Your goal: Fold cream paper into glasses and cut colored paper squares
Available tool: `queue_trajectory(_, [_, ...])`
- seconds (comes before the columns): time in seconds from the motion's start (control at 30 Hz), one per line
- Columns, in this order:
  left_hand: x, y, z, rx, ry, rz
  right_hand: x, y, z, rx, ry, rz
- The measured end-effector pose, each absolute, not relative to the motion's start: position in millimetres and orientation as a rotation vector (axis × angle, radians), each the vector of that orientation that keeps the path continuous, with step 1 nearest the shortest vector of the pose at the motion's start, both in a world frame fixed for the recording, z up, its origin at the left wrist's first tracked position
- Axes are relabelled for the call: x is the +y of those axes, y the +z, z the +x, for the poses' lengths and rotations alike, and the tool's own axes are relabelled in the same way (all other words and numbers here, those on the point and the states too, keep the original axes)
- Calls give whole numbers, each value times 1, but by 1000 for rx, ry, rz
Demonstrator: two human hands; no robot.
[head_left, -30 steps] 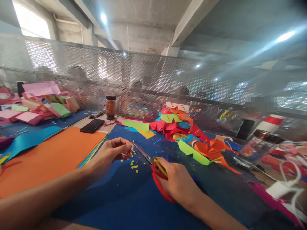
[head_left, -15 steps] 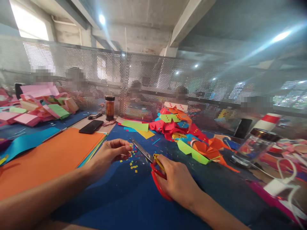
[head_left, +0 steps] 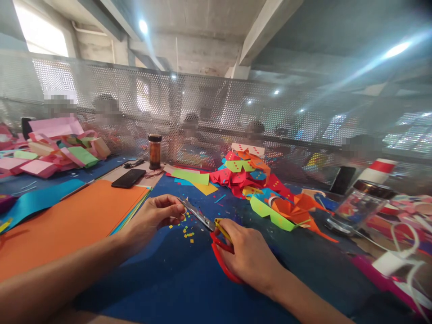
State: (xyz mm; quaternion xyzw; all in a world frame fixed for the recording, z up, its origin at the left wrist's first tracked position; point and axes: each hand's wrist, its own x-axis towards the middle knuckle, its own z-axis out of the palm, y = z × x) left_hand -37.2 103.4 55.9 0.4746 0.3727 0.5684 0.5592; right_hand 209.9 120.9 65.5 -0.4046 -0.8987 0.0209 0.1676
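Note:
My right hand is closed around the handles of a pair of scissors, red on the lower loop and yellow on the upper. Their metal blades point up and left, the tips right at the fingertips of my left hand. Thumb and index finger of that hand are pinched together on a tiny piece of yellow-green paper, now mostly hidden by the fingers and blades. Beneath the blades, small yellow and green paper scraps lie scattered on the blue tabletop.
Orange paper sheets lie left, a black phone and a dark jar behind them. Cut colored paper is heaped ahead. A glass bottle and a white cable are right. A perforated metal partition closes the back.
The scissors have shifted slightly left, their blades drawing closer together and reaching the left fingertips. The yellow-green bit there shows less. Both hands otherwise stay in place.

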Motion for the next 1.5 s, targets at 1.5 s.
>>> queue_trajectory(1.5, [108, 54, -41, 879, 1355, 1036, 124, 58, 212, -2531, -23, -1169])
